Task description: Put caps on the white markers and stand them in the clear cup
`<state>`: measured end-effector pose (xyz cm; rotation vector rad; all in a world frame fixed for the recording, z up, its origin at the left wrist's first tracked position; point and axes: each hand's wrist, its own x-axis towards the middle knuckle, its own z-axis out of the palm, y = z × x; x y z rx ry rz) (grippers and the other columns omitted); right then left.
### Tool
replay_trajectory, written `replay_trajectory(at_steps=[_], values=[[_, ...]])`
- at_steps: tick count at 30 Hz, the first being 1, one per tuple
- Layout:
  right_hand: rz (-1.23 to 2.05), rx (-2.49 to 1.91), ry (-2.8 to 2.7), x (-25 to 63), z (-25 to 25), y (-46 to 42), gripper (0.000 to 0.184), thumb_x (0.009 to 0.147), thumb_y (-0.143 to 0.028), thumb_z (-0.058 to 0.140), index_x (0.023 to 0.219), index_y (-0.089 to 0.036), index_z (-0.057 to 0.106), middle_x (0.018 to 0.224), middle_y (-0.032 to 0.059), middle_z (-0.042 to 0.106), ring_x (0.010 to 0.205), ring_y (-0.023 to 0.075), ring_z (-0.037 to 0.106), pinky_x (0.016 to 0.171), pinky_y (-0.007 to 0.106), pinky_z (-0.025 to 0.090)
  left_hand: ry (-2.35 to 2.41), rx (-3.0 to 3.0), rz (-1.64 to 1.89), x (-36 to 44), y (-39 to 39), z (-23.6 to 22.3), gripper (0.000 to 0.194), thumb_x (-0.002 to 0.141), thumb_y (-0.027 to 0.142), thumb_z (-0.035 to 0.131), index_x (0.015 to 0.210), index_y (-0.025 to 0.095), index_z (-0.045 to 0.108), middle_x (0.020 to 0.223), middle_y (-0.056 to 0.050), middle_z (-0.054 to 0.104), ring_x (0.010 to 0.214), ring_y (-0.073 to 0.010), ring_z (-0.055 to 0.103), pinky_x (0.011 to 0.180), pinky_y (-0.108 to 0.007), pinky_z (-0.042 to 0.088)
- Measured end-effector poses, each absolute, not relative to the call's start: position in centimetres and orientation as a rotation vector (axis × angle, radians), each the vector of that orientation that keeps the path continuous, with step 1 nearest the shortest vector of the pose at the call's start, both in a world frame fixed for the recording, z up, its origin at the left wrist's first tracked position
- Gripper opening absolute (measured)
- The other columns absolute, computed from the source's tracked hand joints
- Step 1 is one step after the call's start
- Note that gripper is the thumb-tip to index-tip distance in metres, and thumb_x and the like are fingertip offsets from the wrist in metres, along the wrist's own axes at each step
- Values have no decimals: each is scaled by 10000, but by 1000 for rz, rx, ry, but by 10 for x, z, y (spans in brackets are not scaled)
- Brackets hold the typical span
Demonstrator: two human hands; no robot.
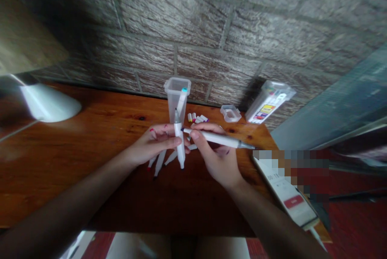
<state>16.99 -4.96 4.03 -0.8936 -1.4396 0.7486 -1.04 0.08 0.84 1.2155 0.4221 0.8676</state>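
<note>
My left hand (pixel 157 143) is closed around several white markers (pixel 180 146); one stands upright between thumb and fingers, others fan downward below the hand. My right hand (pixel 216 154) pinches a single white marker (pixel 223 139) lying almost level, its dark tip pointing left toward the upright marker and its grey cap end sticking out to the right. Just behind the hands stands a clear plastic marker case (pixel 177 98), upright and open, with one blue-capped marker inside. A few more markers (pixel 198 118) lie on the wooden table (pixel 90 146) beside the case.
A clear lid (pixel 230 113) lies on the table. A second clear marker box (pixel 270 102) leans against the stone-pattern wall. A white lamp base (pixel 48 104) sits at the left. A phone or card with a red button (pixel 292 194) lies near the right edge.
</note>
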Motion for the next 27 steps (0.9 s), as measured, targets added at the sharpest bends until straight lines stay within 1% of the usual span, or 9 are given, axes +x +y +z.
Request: replay_trajectory(at_steps=[2,6,8,13,17,19,23,25,27], values=[[767,-884,-1436,169,40,-51,107,873,-323,693,944,-243,704,931,11,744,844,165,707,757,311,611,420,1215,868,-10,1,7,252,810,309,776,994,138,759,932,-111,774,798,-214,749,770,-328,622],[896,-874,-1406,166,40,-52,140,879,-352,682,961,-238,687,914,19,738,735,159,701,652,307,628,444,1219,862,-10,1,5,253,816,311,767,1007,147,755,921,-107,775,806,-212,748,774,-311,620],[942,-856,-1393,166,39,-53,142,879,-352,683,965,-239,681,916,18,735,717,156,699,627,301,631,449,1228,856,-10,1,4,240,817,313,765,997,153,759,908,-99,774,809,-209,747,773,-300,617],[949,-853,-1405,167,38,-53,149,886,-356,673,982,-242,674,907,11,732,692,146,690,627,300,630,436,1221,853,-10,1,2,253,820,324,762,1020,169,759,925,-88,774,819,-202,744,789,-296,610],[819,-911,-1440,170,39,-49,156,880,-370,675,966,-239,687,937,23,732,800,164,698,699,308,617,459,1220,863,-10,2,6,275,804,324,777,1021,157,756,928,-98,771,775,-195,739,752,-296,612],[782,-953,-1421,173,41,-46,168,871,-377,679,947,-228,685,917,27,726,814,167,691,696,299,599,506,1186,913,-13,5,11,327,768,334,808,1036,156,749,892,-87,767,732,-186,731,720,-301,611],[800,-1023,-1303,180,43,-38,252,847,-439,680,918,-198,669,781,12,681,665,139,631,548,249,513,742,1135,1046,-32,17,23,437,689,383,857,1035,142,740,769,-45,734,630,-136,678,639,-250,570],[798,-1032,-1256,185,42,-33,286,851,-472,667,867,-186,663,698,-2,637,592,119,581,504,234,458,928,1138,1121,-45,25,25,444,670,411,860,987,127,733,719,-26,706,583,-104,629,580,-210,518],[798,-1057,-1241,189,40,-29,326,857,-498,652,780,-181,648,615,-14,578,526,105,521,466,229,404,1111,1170,1191,-59,32,23,487,657,505,838,923,115,715,647,-11,665,486,-81,536,457,-195,405]])
